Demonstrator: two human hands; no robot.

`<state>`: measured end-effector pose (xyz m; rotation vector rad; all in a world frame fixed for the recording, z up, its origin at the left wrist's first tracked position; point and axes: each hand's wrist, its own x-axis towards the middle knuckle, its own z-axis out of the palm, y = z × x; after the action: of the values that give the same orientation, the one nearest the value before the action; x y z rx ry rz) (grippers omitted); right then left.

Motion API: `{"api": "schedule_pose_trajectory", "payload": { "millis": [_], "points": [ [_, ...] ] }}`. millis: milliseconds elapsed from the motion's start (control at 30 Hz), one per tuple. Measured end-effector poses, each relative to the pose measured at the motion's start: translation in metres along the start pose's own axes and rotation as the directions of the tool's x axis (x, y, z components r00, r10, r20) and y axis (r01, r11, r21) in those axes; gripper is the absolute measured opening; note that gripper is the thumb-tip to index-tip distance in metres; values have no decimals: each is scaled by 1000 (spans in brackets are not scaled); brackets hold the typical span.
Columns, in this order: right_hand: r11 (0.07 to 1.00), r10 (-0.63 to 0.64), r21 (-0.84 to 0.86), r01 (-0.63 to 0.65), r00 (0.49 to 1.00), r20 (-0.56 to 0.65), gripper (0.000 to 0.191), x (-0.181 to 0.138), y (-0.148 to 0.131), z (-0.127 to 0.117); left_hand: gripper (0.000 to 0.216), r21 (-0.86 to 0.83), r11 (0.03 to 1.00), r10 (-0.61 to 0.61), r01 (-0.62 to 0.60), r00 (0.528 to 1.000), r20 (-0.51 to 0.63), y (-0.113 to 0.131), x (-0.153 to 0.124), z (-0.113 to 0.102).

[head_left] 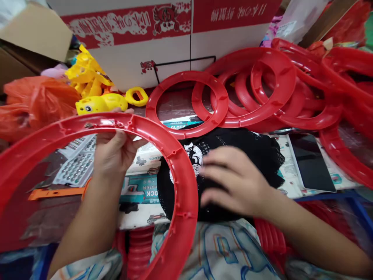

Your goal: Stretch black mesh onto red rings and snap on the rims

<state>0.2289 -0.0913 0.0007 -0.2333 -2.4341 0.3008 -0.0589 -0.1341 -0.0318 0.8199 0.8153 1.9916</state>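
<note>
My left hand (115, 149) grips the far rim of a large red plastic ring (186, 186), thumb on the near side and fingers behind it. The ring is tilted up and reaches past the left edge of the view; small studs line its inner face. My right hand (230, 179) hovers at or over a black mesh cloth (247, 151) with a white print, its fingers apart and blurred by motion. Whether it touches the cloth I cannot tell. Just beyond, a smaller red ring (220, 103) lies with its near edge at the cloth.
More red rings (288, 77) pile up at the back right. A phone (311, 161) lies right of the cloth. Yellow plastic toy parts (101, 103), an orange bag (37, 103), and trays of small round pieces (76, 167) are on the left. A white-and-red carton (171, 50) stands behind.
</note>
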Motion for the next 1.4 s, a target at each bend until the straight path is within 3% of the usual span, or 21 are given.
{"api": "schedule_pose_trajectory", "payload": {
  "millis": [67,133,200,300,367,433,533,567,633,833,933,1033,1200,1300,1367,1400],
  "points": [
    [957,224,-203,-205,972,76,36,-8,19,1,21,-13,999,51,-51,999,-2,6,3,-4],
    [930,308,-247,-273,945,113,18,-15,30,5,20,-13,994,110,-110,994,-1,10,5,-6],
    [936,310,-209,-284,945,105,7,-20,33,6,25,19,988,154,-154,988,-5,12,6,-7],
    [912,409,53,-406,908,-87,5,-29,24,-8,31,119,978,174,-174,985,11,9,4,-2],
    [843,524,284,-456,816,-243,8,-38,18,-24,31,167,970,171,-175,984,40,5,2,5],
    [763,622,483,-431,692,-366,7,-48,15,-42,33,171,970,163,-173,984,74,1,3,16],
    [666,729,653,-361,499,-469,2,-62,17,-63,33,149,979,126,-142,986,110,-9,9,36],
    [657,741,674,-338,454,-495,2,-66,19,-68,32,147,982,106,-122,988,116,-13,12,43],
    [666,734,690,-283,418,-536,8,-70,24,-76,30,159,985,41,-62,990,134,-26,18,57],
    [711,671,700,-64,357,-650,17,-72,52,-106,25,194,973,-172,128,958,230,-72,23,94],
    [754,616,656,-28,377,-692,13,-73,64,-123,31,175,963,-243,204,941,236,-84,23,105],
    [783,583,620,-61,422,-695,8,-73,72,-128,29,166,958,-270,236,935,228,-84,28,116],
    [831,520,551,-75,455,-723,31,-70,86,-116,27,195,962,-241,190,929,280,-84,43,135],
    [862,493,493,-117,422,-761,28,-62,89,-112,17,453,886,-269,97,904,332,-97,48,134],
    [850,527,471,-237,418,-740,31,-54,85,-111,15,581,809,-338,91,881,332,-101,53,126],
    [820,572,452,-352,447,-688,42,-50,82,-111,14,629,772,-369,87,868,332,-100,57,121]
  ]
}}
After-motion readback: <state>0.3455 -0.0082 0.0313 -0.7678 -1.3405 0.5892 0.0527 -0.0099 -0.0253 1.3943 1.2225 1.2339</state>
